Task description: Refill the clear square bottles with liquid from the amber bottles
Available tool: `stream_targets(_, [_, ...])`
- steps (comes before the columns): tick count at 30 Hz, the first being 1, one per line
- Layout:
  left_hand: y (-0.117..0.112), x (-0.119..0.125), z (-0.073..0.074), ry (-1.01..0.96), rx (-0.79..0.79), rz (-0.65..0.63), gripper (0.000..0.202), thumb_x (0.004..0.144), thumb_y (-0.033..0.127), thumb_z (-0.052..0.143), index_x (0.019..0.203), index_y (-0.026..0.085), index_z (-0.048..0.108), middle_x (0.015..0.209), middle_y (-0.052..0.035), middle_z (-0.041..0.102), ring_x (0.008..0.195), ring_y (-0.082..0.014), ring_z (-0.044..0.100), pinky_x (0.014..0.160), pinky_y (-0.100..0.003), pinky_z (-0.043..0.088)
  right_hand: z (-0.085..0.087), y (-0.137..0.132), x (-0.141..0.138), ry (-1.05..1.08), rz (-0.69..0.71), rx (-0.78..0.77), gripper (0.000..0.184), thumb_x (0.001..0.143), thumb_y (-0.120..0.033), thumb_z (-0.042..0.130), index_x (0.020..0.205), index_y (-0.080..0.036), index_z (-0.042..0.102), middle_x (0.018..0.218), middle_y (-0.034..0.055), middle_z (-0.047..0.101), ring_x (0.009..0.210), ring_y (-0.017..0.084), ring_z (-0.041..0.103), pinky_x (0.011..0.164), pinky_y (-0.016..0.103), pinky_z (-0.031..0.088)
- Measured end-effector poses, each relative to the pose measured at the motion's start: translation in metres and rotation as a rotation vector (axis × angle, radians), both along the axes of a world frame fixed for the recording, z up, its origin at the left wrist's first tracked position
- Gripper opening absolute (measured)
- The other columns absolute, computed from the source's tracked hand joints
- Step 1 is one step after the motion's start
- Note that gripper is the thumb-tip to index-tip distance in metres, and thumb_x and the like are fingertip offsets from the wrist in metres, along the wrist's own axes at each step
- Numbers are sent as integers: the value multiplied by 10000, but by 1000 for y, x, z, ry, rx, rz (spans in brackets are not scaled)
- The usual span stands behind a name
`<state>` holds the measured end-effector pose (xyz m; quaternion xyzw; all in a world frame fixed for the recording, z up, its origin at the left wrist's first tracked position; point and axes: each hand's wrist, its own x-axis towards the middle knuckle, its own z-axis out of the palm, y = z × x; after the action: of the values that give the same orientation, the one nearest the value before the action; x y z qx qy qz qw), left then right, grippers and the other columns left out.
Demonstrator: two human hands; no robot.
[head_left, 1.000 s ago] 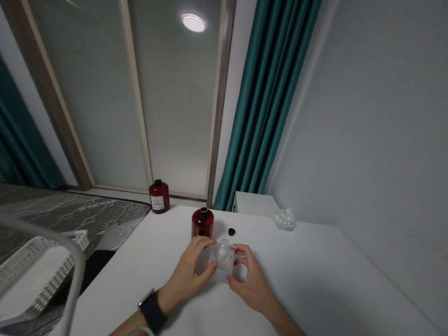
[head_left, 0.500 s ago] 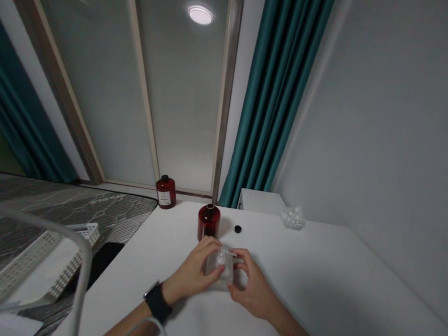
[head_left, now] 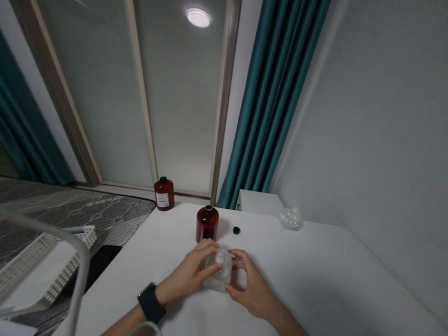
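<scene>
A white table (head_left: pixel 295 296) fills the lower view, with a teal curtain (head_left: pixel 274 105) rising behind it at 1 o'clock and a white slatted basket (head_left: pixel 37 262) beyond its edge at 9 o'clock. Near the table's middle, a clear plastic packet (head_left: pixel 219 271) sits between the two hands. An uncapped dark red bottle (head_left: pixel 207 224) stands on the table at the packet's 11 o'clock, and a capped red bottle (head_left: pixel 164 194) stands beyond the table's far edge. A small black cap (head_left: pixel 236 230) lies at 1 o'clock, a clear plastic bundle (head_left: pixel 291 219) further off at 2 o'clock. The left hand (head_left: pixel 188 274) curves over the packet, its fingers (head_left: pixel 203 249) pressed together on top. The right hand (head_left: pixel 253 285) pinches the packet's right side between thumb and slightly spread fingers (head_left: pixel 239 253). A black watch (head_left: pixel 151 302) circles the left wrist.
</scene>
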<state>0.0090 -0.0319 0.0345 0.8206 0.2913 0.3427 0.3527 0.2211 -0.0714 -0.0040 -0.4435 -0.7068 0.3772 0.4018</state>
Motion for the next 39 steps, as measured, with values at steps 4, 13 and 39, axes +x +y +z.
stream_targets(4, [-2,0,0,4,-4,25,176,977,346,538,945,187,604,1032,-70,584,1007,-241,558,920,-347,435,-2,0,0,-2,-1,11,679,700,-81,702,1310,-243,452,1306,92,556,1116,249,582,980,440,478])
stream_targets(13, [-4,8,-9,-58,-28,133,130,936,321,586,902,203,545,972,-39,564,924,-218,578,845,-321,452,1,4,2,-35,-7,-12,698,666,-106,797,1283,-230,496,1280,79,577,1172,252,567,1006,421,468])
stream_targets(39, [1,11,-15,-33,-31,163,106,901,281,601,898,217,517,1040,-49,589,977,-227,589,894,-364,466,-25,152,163,-545,-1290,115,549,881,-452,664,1293,-110,540,1247,200,604,1148,334,578,932,477,473])
